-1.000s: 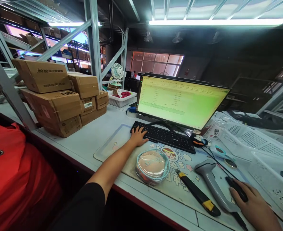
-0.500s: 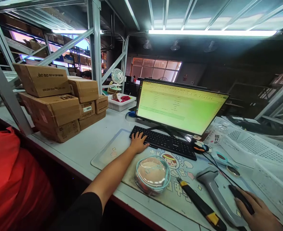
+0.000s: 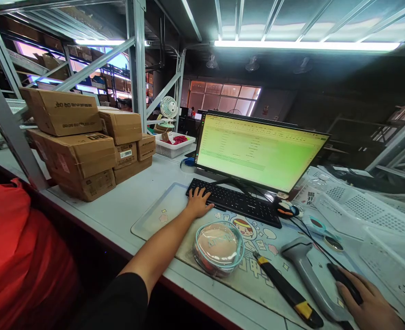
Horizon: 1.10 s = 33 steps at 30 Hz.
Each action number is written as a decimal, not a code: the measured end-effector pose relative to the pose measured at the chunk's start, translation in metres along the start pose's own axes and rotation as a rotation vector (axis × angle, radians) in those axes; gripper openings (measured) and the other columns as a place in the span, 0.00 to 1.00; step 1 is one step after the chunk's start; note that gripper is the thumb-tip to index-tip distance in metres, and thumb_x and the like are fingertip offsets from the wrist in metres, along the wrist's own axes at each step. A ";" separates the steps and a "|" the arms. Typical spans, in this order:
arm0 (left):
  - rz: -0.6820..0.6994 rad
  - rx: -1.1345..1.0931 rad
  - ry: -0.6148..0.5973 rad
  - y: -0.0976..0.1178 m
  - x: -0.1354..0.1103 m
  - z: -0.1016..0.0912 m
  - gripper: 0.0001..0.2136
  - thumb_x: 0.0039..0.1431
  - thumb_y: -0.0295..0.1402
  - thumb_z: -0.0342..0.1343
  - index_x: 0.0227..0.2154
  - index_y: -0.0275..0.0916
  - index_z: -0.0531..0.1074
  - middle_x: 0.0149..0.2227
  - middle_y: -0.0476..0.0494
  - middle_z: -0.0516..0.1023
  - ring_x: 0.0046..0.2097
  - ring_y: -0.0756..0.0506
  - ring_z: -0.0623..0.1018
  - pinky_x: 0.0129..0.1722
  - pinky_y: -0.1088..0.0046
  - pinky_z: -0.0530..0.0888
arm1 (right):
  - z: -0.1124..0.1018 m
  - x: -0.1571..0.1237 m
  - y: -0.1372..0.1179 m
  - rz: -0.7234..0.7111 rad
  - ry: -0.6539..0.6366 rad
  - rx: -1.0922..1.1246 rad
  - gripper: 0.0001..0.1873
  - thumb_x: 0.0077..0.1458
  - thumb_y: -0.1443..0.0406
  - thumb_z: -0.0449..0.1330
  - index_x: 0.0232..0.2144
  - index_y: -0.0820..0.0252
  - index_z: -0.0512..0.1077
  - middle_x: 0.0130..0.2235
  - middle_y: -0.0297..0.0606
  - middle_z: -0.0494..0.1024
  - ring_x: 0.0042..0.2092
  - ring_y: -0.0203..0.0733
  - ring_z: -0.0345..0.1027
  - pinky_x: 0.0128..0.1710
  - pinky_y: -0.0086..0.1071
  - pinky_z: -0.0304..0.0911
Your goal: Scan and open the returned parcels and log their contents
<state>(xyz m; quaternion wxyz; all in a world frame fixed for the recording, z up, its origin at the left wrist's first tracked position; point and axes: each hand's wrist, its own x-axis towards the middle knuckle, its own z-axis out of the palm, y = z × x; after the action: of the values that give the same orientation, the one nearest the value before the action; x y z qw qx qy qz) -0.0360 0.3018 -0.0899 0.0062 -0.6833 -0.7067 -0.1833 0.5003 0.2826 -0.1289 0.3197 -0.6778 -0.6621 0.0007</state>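
Note:
My left hand (image 3: pixel 198 203) rests with spread fingers on the left end of a black keyboard (image 3: pixel 240 202). Behind the keyboard stands a monitor (image 3: pixel 253 153) whose screen glows yellow-green with lines of text. At the lower right, my right hand (image 3: pixel 370 298) is wrapped over a black computer mouse (image 3: pixel 345 283). Left of the mouse lies a grey barcode scanner (image 3: pixel 307 275), and beside that a black and yellow utility knife (image 3: pixel 288 288). A round clear case with a pale blue rim (image 3: pixel 219 247) sits on the printed desk mat (image 3: pixel 168 220), near my left forearm.
Cardboard boxes (image 3: pixel 78 156) are stacked at the left by a metal rack post (image 3: pixel 138 64). A white basket (image 3: pixel 174 146) with pink items and a small fan (image 3: pixel 169 107) stand behind. White perforated baskets (image 3: pixel 367 201) crowd the right. A red bag (image 3: pixel 26 256) is at lower left.
The view has shifted very slightly. Both hands stay where they were, and nothing on the desk has visibly moved.

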 end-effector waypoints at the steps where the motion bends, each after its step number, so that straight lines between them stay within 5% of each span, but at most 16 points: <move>1: 0.000 0.000 0.000 0.000 0.000 0.000 0.31 0.69 0.54 0.48 0.69 0.47 0.63 0.74 0.40 0.56 0.74 0.31 0.53 0.71 0.41 0.49 | 0.000 0.000 0.000 -0.002 -0.003 0.004 0.37 0.47 0.39 0.50 0.45 0.55 0.79 0.51 0.53 0.77 0.51 0.71 0.75 0.49 0.65 0.73; 33: -0.005 0.026 -0.010 0.000 -0.001 -0.001 0.30 0.69 0.53 0.47 0.69 0.47 0.62 0.74 0.40 0.56 0.74 0.31 0.53 0.71 0.41 0.50 | -0.008 -0.008 -0.009 -0.022 -0.001 -0.141 0.38 0.50 0.42 0.48 0.52 0.56 0.75 0.56 0.50 0.76 0.53 0.65 0.75 0.55 0.56 0.72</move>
<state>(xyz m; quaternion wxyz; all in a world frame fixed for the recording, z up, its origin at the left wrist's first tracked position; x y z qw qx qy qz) -0.0364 0.3008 -0.0888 0.0112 -0.6823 -0.7108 -0.1708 0.4943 0.2716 -0.1218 0.2707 -0.6914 -0.6680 -0.0492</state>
